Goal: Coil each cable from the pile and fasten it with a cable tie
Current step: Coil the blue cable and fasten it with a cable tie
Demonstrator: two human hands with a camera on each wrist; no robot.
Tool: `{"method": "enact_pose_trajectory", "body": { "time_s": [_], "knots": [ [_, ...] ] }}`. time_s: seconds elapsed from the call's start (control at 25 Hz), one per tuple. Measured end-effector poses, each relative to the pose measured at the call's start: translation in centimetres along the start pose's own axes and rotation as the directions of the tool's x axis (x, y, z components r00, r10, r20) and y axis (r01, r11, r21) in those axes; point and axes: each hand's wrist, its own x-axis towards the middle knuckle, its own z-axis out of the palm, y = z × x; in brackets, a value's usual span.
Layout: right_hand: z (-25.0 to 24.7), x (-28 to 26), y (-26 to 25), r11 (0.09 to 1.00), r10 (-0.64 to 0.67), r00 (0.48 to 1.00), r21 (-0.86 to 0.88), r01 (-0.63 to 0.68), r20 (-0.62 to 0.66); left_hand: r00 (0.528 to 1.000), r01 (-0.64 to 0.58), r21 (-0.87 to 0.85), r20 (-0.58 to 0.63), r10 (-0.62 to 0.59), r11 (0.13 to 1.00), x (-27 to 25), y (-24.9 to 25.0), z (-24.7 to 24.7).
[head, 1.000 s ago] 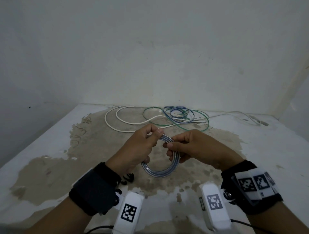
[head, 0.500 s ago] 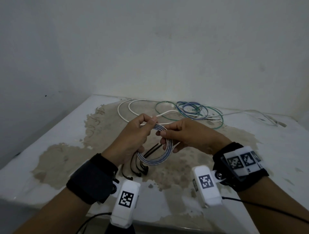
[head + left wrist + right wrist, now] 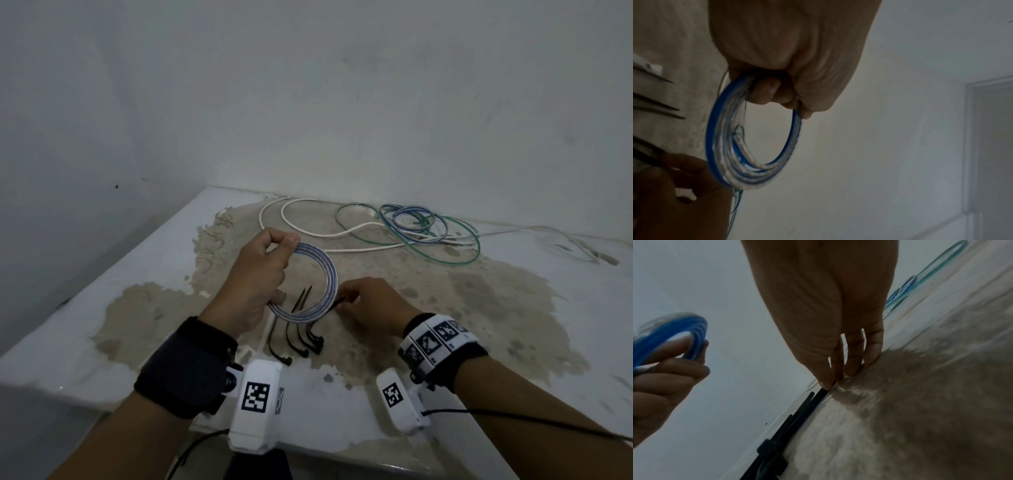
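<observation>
My left hand [image 3: 263, 274] grips a coiled blue and clear cable [image 3: 327, 274] and holds it upright above the table; the same coil [image 3: 754, 162] hangs from its curled fingers in the left wrist view. Several black cable ties [image 3: 301, 337] lie on the table under the coil. My right hand [image 3: 363, 305] is down at the table just right of the coil, and its fingertips [image 3: 828, 384] pinch the tip of one black cable tie [image 3: 816, 399]. The cable pile [image 3: 411, 226] of white, green and blue cables lies at the back of the table.
The table [image 3: 513, 308] is white with a large worn brown patch. Walls close it in at the back and left. A thin white cable [image 3: 565, 243] trails to the back right. The table's near edge runs just below my wrists.
My right hand has let go of the coil and dropped to the table onto a cable tie. My left hand now holds the coil alone, lifted and turned more upright.
</observation>
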Motion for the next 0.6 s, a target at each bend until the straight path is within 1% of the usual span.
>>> {"method": "enact_pose_trajectory", "body": {
  "time_s": [0.08,0.24,0.32,0.44,0.52,0.6],
  "knots": [
    [0.3,0.6,-0.1,1.000,-0.007,1.000,-0.025,0.007,-0.013,1.000,0.010,-0.004,-0.014,-0.010,1.000,0.0,-0.1,-0.4],
    [0.0,0.5,0.0,0.998,-0.040,0.999,-0.040,0.041,0.007,0.999,0.025,-0.029,-0.028,-0.026,0.999,0.1,-0.2,-0.5],
    [-0.9,-0.1,0.4,0.997,-0.074,0.997,-0.030,0.073,-0.034,0.999,0.029,-0.041,-0.034,-0.031,0.999,0.1,-0.1,-0.4],
    [-3.5,-1.9,1.5,0.995,-0.092,0.976,0.006,0.095,-0.198,0.999,0.027,-0.065,-0.035,-0.029,0.998,0.2,0.2,0.1],
    [-5.4,-3.3,2.2,0.996,-0.077,0.940,0.025,0.091,-0.333,0.999,0.026,-0.089,-0.027,-0.028,0.996,0.3,0.4,0.7],
    [-6.8,-4.8,3.0,0.986,-0.018,0.887,0.137,0.090,-0.461,1.000,0.024,-0.105,-0.011,-0.026,0.994,0.4,0.6,1.9]
  ]
}}
